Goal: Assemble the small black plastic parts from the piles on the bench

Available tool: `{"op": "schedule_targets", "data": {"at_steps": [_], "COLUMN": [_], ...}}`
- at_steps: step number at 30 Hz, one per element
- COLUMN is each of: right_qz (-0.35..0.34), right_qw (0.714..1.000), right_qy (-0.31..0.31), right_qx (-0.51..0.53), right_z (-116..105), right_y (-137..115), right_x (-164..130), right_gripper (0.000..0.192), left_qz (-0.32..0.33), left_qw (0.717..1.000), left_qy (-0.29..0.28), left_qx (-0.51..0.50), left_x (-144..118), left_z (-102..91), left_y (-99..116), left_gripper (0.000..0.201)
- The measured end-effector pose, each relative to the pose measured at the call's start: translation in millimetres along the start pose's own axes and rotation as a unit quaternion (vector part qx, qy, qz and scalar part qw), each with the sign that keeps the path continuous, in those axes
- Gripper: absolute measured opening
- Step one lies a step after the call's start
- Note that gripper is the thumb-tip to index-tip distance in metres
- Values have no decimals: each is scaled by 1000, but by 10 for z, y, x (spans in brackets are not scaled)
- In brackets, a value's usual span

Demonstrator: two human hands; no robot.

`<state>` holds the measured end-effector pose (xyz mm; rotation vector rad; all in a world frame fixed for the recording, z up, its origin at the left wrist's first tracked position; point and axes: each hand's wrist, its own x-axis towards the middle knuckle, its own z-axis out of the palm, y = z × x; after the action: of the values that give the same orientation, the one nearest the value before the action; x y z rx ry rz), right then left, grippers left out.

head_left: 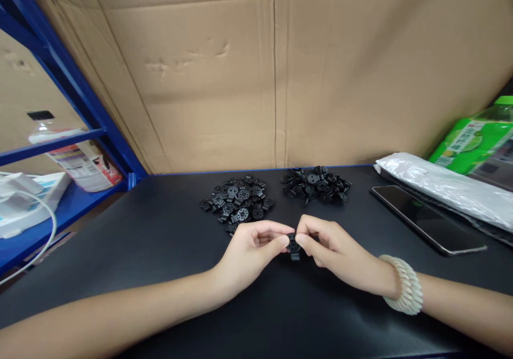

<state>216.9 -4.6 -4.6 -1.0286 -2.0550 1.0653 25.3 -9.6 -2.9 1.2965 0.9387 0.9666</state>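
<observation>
Pinching a small black plastic part (pixel 294 246) between them, the left hand (pixel 249 249) and right hand (pixel 334 251) meet at lower centre of the frame, just above the black desk (pixel 160 273). Fingers of both hands are curled closed on the part; thumb and forefinger tips touch it from either side. Right wrist carries a cream coiled band (pixel 404 290). Just beyond the hands, centre frame: left pile of round black parts (pixel 237 201), and beside it, apart, right pile of black parts (pixel 316 184). A dark phone (pixel 427 218) lies at right, near a silvery bag (pixel 444 185). Cardboard wall (pixel 256 70) fills the upper frame; blue shelving (pixel 72 92) stands upper left.
</observation>
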Motion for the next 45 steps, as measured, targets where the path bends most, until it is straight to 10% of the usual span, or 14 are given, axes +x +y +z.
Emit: {"op": "schedule_targets", "data": {"at_steps": [21,26,36,45], "right_qz": [84,102,105,46], "right_qw": [982,967,974,971], "right_qy": [-44,30,76,233], "right_qx": [165,232,187,12], "right_z": [-23,-38,232,-629], "right_y": [83,18,-24,150], "right_x": [85,203,841,410], "right_gripper": [23,25,21,37], "left_qz": [25,87,108,75], "left_qw": [999,985,959,964], "left_qy": [15,77,-118,-126], "left_qx": [33,125,233,222], "left_x": [-36,-110,-230,-182], "left_z": [12,54,121,89], "left_y": [-13,21,34,22], "left_gripper": [17,11,8,7]}}
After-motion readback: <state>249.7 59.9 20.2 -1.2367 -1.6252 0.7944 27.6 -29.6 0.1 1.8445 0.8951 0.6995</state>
